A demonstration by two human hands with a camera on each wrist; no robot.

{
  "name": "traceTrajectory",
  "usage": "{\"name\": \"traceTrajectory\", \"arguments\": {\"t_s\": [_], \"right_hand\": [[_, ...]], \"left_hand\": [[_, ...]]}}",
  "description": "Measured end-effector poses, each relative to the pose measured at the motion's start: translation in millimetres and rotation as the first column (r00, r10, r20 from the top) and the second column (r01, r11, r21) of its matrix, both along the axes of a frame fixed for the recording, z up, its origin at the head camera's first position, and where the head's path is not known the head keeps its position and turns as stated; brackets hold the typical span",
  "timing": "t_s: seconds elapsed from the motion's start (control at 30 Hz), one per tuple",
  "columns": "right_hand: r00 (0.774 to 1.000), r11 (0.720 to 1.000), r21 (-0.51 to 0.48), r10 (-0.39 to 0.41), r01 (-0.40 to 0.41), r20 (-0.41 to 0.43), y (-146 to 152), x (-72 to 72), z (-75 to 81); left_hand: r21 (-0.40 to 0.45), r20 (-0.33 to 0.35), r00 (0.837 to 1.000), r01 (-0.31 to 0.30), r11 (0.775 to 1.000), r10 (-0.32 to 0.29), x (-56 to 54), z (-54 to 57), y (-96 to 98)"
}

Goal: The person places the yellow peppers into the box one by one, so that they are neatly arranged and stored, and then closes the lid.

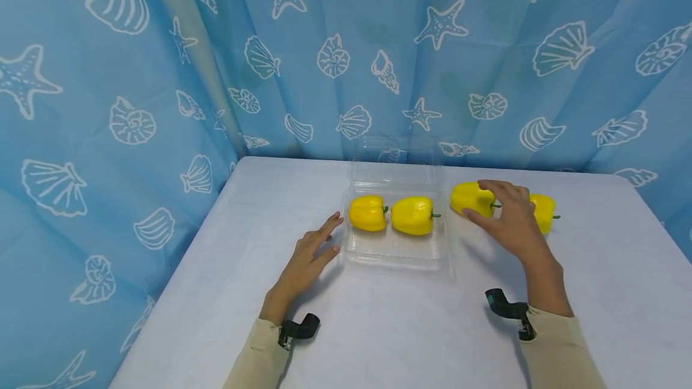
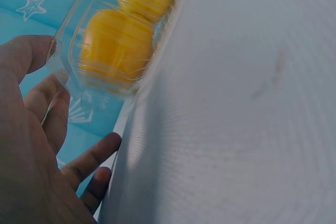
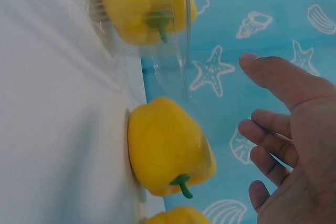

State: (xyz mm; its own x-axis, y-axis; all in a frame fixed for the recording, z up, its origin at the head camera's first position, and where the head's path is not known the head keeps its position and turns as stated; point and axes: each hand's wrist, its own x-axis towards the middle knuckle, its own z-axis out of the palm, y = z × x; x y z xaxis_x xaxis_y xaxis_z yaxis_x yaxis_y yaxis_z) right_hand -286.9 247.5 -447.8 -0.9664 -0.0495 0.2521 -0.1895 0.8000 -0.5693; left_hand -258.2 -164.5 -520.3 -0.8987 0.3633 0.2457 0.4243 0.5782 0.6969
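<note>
A clear plastic clamshell box [image 1: 397,257] stands with its lid up, holding two yellow bell peppers, a left one [image 1: 367,215] and a right one [image 1: 412,216]. My left hand [image 1: 303,260] is at the box's left side, thumb and fingers spread, fingertips right at its edge [image 2: 59,59]. To the right of the box lie two more yellow bell peppers, a nearer one [image 1: 466,197] and a farther one [image 1: 545,214]. Between and above them hovers my right hand [image 1: 513,221], fingers spread and holding nothing. In the right wrist view a gap shows between this hand and the nearer pepper [image 3: 168,148].
A white cloth covers the table [image 1: 378,329]. Blue curtains [image 1: 324,59] with white shells and starfish hang behind it and along the left. The raised transparent lid [image 1: 397,161] stands near the back edge. Each wrist wears a black camera mount.
</note>
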Motion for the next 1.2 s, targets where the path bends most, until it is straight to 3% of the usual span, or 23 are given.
{"name": "traceTrajectory", "arguments": {"t_s": [0.7,1.2], "right_hand": [[0.997,0.997,0.039,-0.071,0.072,-0.037,23.9,0.8,-2.6],[0.993,0.993,0.026,-0.118,0.118,-0.011,47.5,4.6,-6.0]], "left_hand": [[-0.007,-0.011,1.0,0.001,1.0,-0.001,-0.4,-1.0,-1.7],[-0.011,-0.009,1.0,0.011,1.0,-0.011,0.3,0.5,0.3]]}}
